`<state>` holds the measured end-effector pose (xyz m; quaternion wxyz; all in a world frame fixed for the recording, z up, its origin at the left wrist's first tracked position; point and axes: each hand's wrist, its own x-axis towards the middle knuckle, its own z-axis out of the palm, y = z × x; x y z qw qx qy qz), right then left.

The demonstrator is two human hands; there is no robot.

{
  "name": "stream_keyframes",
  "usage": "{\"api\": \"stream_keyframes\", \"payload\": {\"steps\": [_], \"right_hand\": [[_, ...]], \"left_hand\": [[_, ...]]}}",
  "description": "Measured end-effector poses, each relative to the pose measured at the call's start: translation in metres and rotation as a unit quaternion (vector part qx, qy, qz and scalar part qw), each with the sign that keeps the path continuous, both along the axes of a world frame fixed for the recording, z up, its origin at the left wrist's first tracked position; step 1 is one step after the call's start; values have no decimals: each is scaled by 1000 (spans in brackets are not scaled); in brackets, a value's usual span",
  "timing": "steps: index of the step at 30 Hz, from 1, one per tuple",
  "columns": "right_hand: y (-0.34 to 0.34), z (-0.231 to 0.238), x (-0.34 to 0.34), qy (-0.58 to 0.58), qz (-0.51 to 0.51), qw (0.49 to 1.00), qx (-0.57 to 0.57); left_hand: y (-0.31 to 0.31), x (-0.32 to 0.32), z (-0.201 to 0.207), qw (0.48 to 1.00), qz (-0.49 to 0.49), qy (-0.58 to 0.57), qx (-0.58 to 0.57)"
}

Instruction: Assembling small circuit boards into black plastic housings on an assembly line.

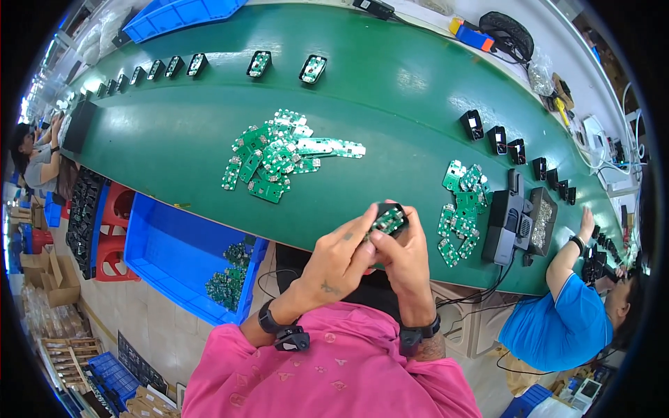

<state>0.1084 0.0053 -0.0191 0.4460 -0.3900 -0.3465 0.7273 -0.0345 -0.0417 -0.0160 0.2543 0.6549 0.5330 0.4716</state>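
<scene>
Close to the table's near edge, a small black plastic housing with a green circuit board in it (390, 219) is held between both hands. My left hand (333, 259) grips its left side, fingers curled round it. On the other side my right hand (407, 261) is closed on the same housing, its thumb pressing at the board's lower edge. Beyond the hands lies a loose pile of green circuit boards (268, 157), and a smaller pile of boards (465, 209) is to the right. Along the far side stand several black housings with boards inside (259, 64).
A black device (503, 226) with cables stands right, beside a tray of small metal parts (542, 223). Black housings (472, 125) line the far right. A large blue bin (157, 254) holding boards is below the table, left. A co-worker in blue (557, 324) reaches in from the right.
</scene>
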Motion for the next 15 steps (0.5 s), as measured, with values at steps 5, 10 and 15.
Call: {"api": "stream_keyframes", "payload": {"steps": [5, 10, 15], "right_hand": [[3, -6, 17, 175, 79, 971, -140], [-5, -3, 13, 226, 86, 945, -221], [-5, -3, 13, 291, 104, 918, -248]], "left_hand": [[7, -2, 20, 982, -50, -118, -138], [10, -1, 17, 993, -32, -84, -77], [12, 4, 16, 997, -6, -67, -41]]}}
